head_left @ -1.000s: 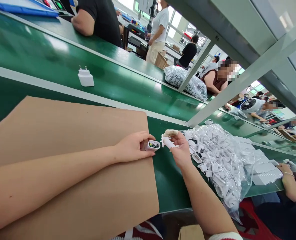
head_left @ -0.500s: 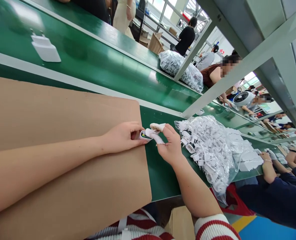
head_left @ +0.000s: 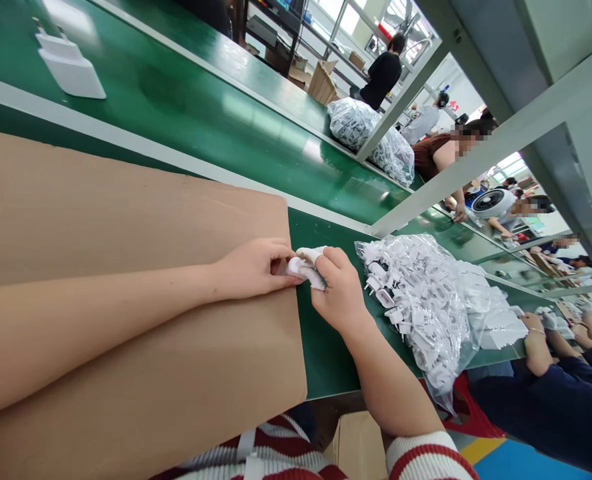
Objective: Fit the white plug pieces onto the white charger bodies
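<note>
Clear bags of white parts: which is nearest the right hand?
The near bag, just to the right of the right hand; the far bag lies across the green bench, partly behind a pale post.

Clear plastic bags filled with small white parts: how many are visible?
2: the near bag lies beside the right hand; the far bag, across the glossy green surface, is partly behind a pale metal post. Others may be hidden.
</note>
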A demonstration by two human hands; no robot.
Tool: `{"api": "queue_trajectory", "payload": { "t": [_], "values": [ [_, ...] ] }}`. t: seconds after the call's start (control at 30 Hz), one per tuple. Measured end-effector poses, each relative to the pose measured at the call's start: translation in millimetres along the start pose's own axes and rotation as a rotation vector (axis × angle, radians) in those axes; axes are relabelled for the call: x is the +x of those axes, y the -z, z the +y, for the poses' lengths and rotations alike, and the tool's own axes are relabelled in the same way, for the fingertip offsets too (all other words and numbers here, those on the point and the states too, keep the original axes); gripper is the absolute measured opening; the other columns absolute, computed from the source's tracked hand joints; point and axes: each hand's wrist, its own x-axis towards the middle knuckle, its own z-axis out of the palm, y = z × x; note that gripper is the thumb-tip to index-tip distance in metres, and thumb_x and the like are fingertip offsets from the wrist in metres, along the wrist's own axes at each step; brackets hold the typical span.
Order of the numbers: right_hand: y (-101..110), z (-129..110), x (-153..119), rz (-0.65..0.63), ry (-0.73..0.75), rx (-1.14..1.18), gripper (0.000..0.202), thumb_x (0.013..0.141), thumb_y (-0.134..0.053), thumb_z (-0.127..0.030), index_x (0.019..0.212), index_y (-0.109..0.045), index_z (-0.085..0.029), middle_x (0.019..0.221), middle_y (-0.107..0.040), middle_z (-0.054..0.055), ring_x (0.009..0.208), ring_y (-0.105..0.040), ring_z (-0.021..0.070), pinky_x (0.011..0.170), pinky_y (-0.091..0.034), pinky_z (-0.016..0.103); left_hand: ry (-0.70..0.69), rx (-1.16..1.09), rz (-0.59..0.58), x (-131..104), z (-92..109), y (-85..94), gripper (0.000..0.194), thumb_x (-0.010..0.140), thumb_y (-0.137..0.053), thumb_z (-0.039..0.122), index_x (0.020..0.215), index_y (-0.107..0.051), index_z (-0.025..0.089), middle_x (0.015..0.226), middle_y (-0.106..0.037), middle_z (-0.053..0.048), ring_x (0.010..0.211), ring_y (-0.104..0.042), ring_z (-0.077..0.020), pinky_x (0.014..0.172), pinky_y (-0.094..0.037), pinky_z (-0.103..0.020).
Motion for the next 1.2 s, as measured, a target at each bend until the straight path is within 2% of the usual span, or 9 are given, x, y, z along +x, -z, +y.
{"api": "queue_trajectory", "payload": {
  "t": [0.1, 0.27, 0.53, 0.63, 0.8, 0.97, 1.03, 1.1, 1.2],
  "values": [
    [1, -4, 1, -0.013, -0.027, -0.017, 0.032, 0.085, -0.049, -0.003, 0.105, -0.067, -0.020, 0.092, -0.062, 0.008, 0.085, -0.054, 0.0226, 0.071, -0.047, 0.033, -0.003, 0.004, 0.000, 0, 2, 0.5, 0.039, 0.084, -0.071, 0.056, 0.074, -0.060, 0.019, 0.075, -0.056, 0.000, 0.067, -0.052, -0.0158, 0.059, -0.039, -0.028],
    [1, -10, 5, -0.023, -0.070, -0.086, 0.025, 0.078, -0.051, -0.003, 0.089, -0.064, -0.021, 0.087, -0.062, 0.005, 0.079, -0.052, 0.0212, 0.068, -0.041, 0.031, -0.010, 0.006, 0.020, 0, 5, 1.0, 0.040, 0.084, -0.070, 0.055, 0.069, -0.057, 0.019, 0.072, -0.053, 0.001, 0.065, -0.050, -0.0150, 0.058, -0.037, -0.028],
    [4, -11, 12, -0.083, -0.144, -0.165, 0.026, 0.072, -0.056, -0.008, 0.089, -0.066, -0.024, 0.082, -0.063, 0.002, 0.074, -0.053, 0.0186, 0.063, -0.033, 0.030, 0.003, 0.001, 0.065, -1, 2, -4.2, 0.038, 0.083, -0.072, 0.053, 0.070, -0.059, 0.019, 0.072, -0.054, 0.001, 0.065, -0.051, -0.0151, 0.060, -0.037, -0.028],
    [0, -10, 9, -0.036, -0.152, -0.144, 0.021, 0.070, -0.057, -0.009, 0.083, -0.065, -0.024, 0.080, -0.062, 0.001, 0.072, -0.054, 0.0180, 0.061, -0.032, 0.030, 0.014, -0.024, 0.092, 0, 3, -7.2, 0.038, 0.081, -0.075, 0.052, 0.072, -0.061, 0.018, 0.074, -0.054, 0.000, 0.067, -0.052, -0.0156, 0.062, -0.038, -0.029],
    [-15, -5, 4, 0.118, -0.203, -0.109, 0.012, 0.075, -0.056, -0.013, 0.078, -0.062, -0.024, 0.078, -0.060, 0.003, 0.075, -0.056, 0.0194, 0.063, -0.036, 0.029, 0.017, -0.027, 0.082, 2, 4, -7.4, 0.029, 0.080, -0.078, 0.046, 0.083, -0.070, 0.018, 0.077, -0.054, 0.000, 0.071, -0.053, -0.0162, 0.065, -0.039, -0.029],
    [-23, 0, 0, 0.186, -0.164, -0.064, 0.015, 0.081, -0.053, -0.017, 0.086, -0.066, -0.023, 0.082, -0.065, 0.005, 0.078, -0.060, 0.0216, 0.066, -0.043, 0.030, 0.039, -0.014, 0.024, 10, 3, 1.1, 0.022, 0.080, -0.077, 0.037, 0.088, -0.072, 0.017, 0.083, -0.061, -0.002, 0.076, -0.057, -0.0168, 0.068, -0.045, -0.027],
    [-25, 3, -2, 0.224, -0.188, -0.023, 0.016, 0.084, -0.052, -0.019, 0.088, -0.066, -0.024, 0.084, -0.068, 0.005, 0.078, -0.062, 0.0222, 0.066, -0.045, 0.031, 0.058, -0.029, -0.037, 13, 3, 6.2, 0.016, 0.085, -0.069, 0.032, 0.090, -0.072, 0.017, 0.087, -0.065, -0.002, 0.077, -0.061, -0.0165, 0.069, -0.049, -0.027],
    [-28, 6, -5, 0.256, -0.235, 0.029, 0.022, 0.083, -0.052, -0.021, 0.097, -0.069, -0.025, 0.086, -0.072, 0.005, 0.079, -0.066, 0.0233, 0.066, -0.047, 0.032, 0.079, -0.033, -0.069, 15, 3, 8.7, 0.019, 0.092, -0.058, 0.030, 0.090, -0.072, 0.017, 0.087, -0.067, -0.003, 0.078, -0.063, -0.0169, 0.072, -0.051, -0.027],
    [-32, 10, -7, 0.267, -0.277, 0.065, 0.040, 0.081, -0.053, -0.024, 0.117, -0.070, -0.027, 0.090, -0.076, 0.005, 0.081, -0.069, 0.0252, 0.065, -0.048, 0.034, 0.106, -0.004, -0.007, 16, 5, 3.4, 0.028, 0.100, -0.047, 0.032, 0.088, -0.068, 0.018, 0.091, -0.068, -0.005, 0.089, -0.063, -0.0207, 0.085, -0.051, -0.032]
  ]
}}
